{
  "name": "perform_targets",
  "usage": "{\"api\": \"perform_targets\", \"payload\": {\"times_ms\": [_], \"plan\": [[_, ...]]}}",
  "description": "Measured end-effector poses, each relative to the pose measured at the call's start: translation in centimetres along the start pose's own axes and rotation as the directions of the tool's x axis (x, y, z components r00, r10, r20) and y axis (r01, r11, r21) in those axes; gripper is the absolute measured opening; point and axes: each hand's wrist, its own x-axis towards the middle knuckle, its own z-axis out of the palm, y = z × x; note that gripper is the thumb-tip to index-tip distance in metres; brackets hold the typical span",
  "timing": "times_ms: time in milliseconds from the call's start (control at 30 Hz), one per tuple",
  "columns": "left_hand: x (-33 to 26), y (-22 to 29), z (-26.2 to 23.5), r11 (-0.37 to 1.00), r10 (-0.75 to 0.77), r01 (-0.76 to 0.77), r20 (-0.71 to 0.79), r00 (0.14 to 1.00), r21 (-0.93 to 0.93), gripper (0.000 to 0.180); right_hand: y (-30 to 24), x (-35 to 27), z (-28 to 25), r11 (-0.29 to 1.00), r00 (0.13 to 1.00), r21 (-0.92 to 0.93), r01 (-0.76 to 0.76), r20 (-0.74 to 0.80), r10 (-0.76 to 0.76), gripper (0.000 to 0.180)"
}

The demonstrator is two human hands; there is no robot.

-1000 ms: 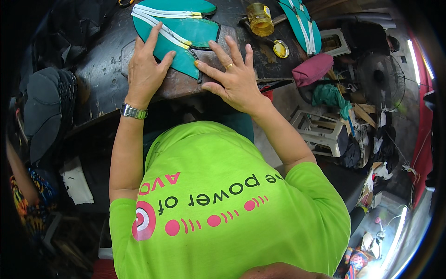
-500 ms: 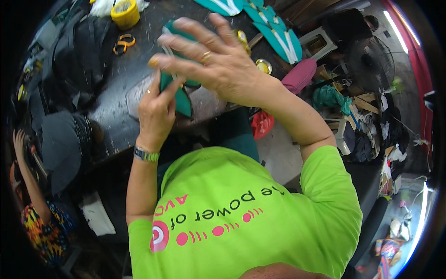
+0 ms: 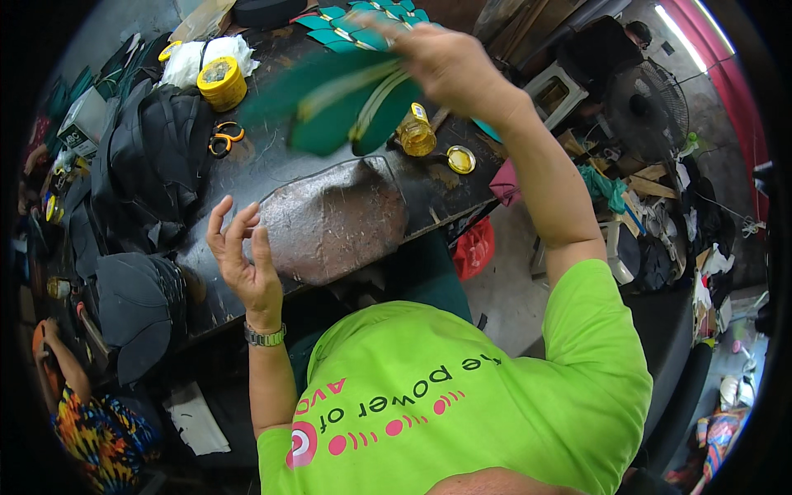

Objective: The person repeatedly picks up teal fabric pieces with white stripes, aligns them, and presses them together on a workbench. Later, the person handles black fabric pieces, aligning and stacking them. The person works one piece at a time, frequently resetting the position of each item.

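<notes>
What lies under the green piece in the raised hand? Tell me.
Under the green piece held by the right hand: dark bench, amber jar beside it. The bench directly beneath is covered.

The right hand (image 3: 450, 66) is raised above the far side of the bench (image 3: 429, 194), with the blurred shoe-upper pieces (image 3: 346, 107) hanging from it to its left. Just below that hand stand a small jar (image 3: 415, 132) and, to the jar's right, its lid (image 3: 460, 159). The left hand (image 3: 243, 264) hovers at the bench's near edge, just left of the worn slab (image 3: 334, 219). Beyond the left hand lie scissors (image 3: 223, 139) and a tape roll (image 3: 220, 82); bags (image 3: 157, 165) lie to its left.
</notes>
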Motion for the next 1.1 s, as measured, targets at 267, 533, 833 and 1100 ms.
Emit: {"api": "perform_targets", "payload": {"times_ms": [267,533,833,1100], "plan": [[-2.7,-3.0,2.1,0.941,-0.043,-0.048,0.259,0.965,0.335,0.016,11.8,-6.1,11.8,0.194,0.523,0.871,-0.451,0.082,0.848,0.093],[-2.0,-2.3,2.1,0.926,-0.084,-0.026,0.274,0.958,0.377,0.014,13.3,-9.0,18.1,-0.116,0.173,0.804,-0.583,0.262,0.949,0.101],[-2.1,-2.8,1.9,0.929,-0.052,-0.047,0.256,0.965,0.366,0.014,8.6,-7.6,14.2,0.675,0.654,0.046,-0.737,-0.207,0.728,0.094],[-2.2,-2.9,2.0,0.933,-0.033,-0.060,0.249,0.968,0.355,0.013,-9.1,-8.4,12.1,0.799,0.969,0.601,-0.006,-0.195,0.153,0.068]]}}
